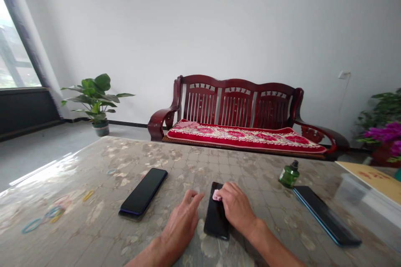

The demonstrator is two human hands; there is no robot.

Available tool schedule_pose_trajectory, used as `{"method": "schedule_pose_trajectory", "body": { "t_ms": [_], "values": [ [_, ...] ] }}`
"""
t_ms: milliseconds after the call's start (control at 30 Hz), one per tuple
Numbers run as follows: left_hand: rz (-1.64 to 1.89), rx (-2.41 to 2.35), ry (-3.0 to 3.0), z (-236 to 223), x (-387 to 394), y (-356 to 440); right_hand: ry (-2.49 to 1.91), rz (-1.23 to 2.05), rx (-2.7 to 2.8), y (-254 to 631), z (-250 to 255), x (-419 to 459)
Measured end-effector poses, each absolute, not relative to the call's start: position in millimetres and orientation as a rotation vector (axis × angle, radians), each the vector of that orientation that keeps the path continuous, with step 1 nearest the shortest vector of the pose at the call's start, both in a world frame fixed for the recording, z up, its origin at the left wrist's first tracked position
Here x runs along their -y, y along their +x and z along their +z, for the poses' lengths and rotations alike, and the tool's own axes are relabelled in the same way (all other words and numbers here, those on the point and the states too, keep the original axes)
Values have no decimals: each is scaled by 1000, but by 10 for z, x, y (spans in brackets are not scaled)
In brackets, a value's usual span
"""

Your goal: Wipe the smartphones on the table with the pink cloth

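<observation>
A black phone [215, 217] lies screen up on the patterned table [131, 162] in front of me. My right hand [236, 206] rests on its upper part, fingers closed on a small pink cloth [216, 195] pressed to the screen. My left hand [183, 221] lies beside the phone's left edge, its fingers stretched toward it, holding nothing. A second dark phone [143, 197] lies to the left, a third [326, 215] to the right.
A small green bottle with a black cap [289, 174] stands near the right phone. Coloured rubber bands [52, 215] lie scattered at the table's left. A clear box with a tan lid [372, 192] sits at the right edge. A red wooden sofa [238, 121] and potted plants stand behind.
</observation>
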State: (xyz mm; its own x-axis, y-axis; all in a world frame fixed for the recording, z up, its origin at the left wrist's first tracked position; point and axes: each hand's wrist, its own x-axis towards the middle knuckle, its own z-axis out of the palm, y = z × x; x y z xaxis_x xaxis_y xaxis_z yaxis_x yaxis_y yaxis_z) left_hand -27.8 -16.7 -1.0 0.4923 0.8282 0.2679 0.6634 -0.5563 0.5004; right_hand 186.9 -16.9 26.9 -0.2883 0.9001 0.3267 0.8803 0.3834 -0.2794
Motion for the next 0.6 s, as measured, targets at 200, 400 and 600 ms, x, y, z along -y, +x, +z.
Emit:
{"method": "schedule_pose_trajectory", "body": {
  "t_ms": [200,400,600],
  "values": [
    [733,-1249,2372,-97,127,-278,-1534,40,2223,1874,237,177],
    [762,-1251,2314,-75,109,-262,-1553,23,2243,1870,241,188],
    [737,-1338,2156,14,121,-223,-1553,39,2238,1867,265,197]
  ]
}}
